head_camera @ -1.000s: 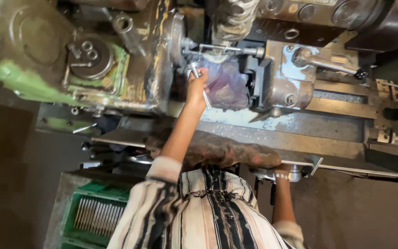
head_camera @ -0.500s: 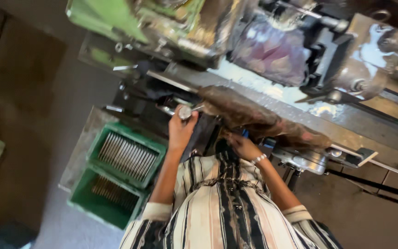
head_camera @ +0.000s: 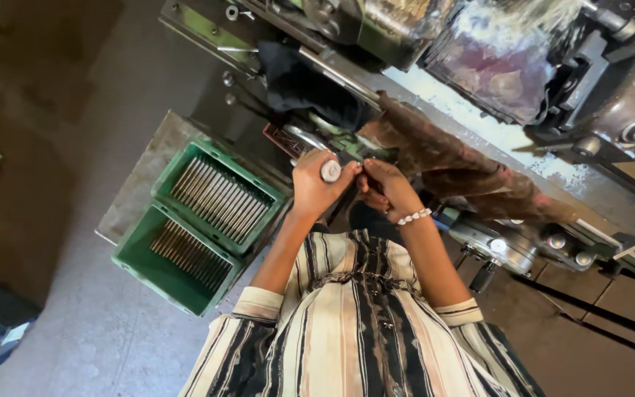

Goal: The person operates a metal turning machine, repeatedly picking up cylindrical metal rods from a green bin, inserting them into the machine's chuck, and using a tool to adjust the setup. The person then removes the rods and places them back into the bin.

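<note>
1. A worker in a striped shirt (head_camera: pixel 361 323) stands at a grimy lathe (head_camera: pixel 479 88), both hands raised together in front of the chest.
2. The left hand (head_camera: pixel 316 184) is closed around a short metal rod (head_camera: pixel 331 170), whose round end faces the camera, so its long axis runs down into the fist.
3. The right hand (head_camera: pixel 385 187), with a bead bracelet (head_camera: pixel 413 216), curls just beside the rod, fingertips touching it.
4. Green crates (head_camera: pixel 200 220) of rods sit down to the left.
</note>
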